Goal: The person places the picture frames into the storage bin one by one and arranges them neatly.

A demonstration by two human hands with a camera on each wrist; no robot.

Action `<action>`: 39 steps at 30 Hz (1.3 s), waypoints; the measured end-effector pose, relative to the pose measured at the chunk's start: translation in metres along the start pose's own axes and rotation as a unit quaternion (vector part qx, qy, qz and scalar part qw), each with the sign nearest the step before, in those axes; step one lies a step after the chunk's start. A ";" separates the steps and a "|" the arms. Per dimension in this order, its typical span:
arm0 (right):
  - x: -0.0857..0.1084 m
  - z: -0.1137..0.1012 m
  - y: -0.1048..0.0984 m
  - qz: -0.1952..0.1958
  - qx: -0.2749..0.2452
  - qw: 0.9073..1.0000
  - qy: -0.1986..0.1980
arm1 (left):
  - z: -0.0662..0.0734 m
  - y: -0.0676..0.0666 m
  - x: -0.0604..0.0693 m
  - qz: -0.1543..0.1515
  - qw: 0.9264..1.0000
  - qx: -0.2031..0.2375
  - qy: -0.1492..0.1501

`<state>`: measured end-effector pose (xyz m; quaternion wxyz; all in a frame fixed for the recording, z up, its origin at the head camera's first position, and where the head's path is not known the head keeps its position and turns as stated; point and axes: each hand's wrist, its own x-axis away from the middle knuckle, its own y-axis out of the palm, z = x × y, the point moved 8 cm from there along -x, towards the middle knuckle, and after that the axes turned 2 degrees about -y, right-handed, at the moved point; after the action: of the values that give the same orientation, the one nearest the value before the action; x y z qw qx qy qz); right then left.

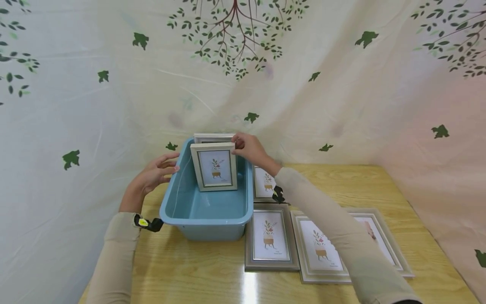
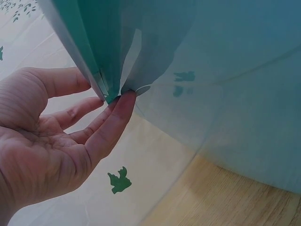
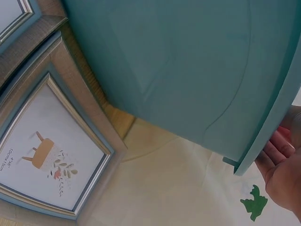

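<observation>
Head view: right fingers [image 1: 241,137] pinch a camera-facing frame [image 1: 215,168], long axis upright; loose left fingers [image 1: 170,170] touch tub [image 1: 206,221].

My head view faces forward and down onto the blue plastic tub [image 1: 211,233]; wrist views share it, close, from either side.

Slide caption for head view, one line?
Right hand holds the front frame by its top corner in the tub; left hand touches the rim; more frames on the table.

Draped indoor nook, leaf-printed sheeting [image 1: 228,101], wooden table [image 1: 190,270]
</observation>
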<state>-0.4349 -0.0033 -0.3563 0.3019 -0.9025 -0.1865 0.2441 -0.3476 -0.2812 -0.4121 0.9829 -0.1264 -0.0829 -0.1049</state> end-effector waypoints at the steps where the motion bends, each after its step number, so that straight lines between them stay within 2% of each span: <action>1: 0.000 0.000 0.000 -0.001 0.006 1.000 -0.001 | 0.001 0.000 0.000 0.000 1.000 0.000 0.000; 16: -0.002 -0.002 0.003 0.002 0.081 0.997 0.003 | 0.001 -0.001 -0.001 -0.002 1.000 -0.008 0.002; 22: 0.000 -0.001 -0.005 0.029 0.106 0.994 0.001 | 0.000 -0.002 -0.001 -0.002 1.000 -0.010 0.003; 31: 0.001 0.001 -0.010 0.028 0.062 0.998 -0.013 | 0.004 -0.002 0.001 0.002 1.000 -0.009 0.003; 39: 0.004 0.003 -0.013 0.024 0.023 0.999 -0.010 | 0.002 0.000 0.001 0.001 1.000 -0.010 0.000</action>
<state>-0.4359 0.0093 -0.3514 0.3152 -0.8969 -0.1623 0.2645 -0.3468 -0.2807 -0.4099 0.9818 -0.1362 -0.0813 -0.1047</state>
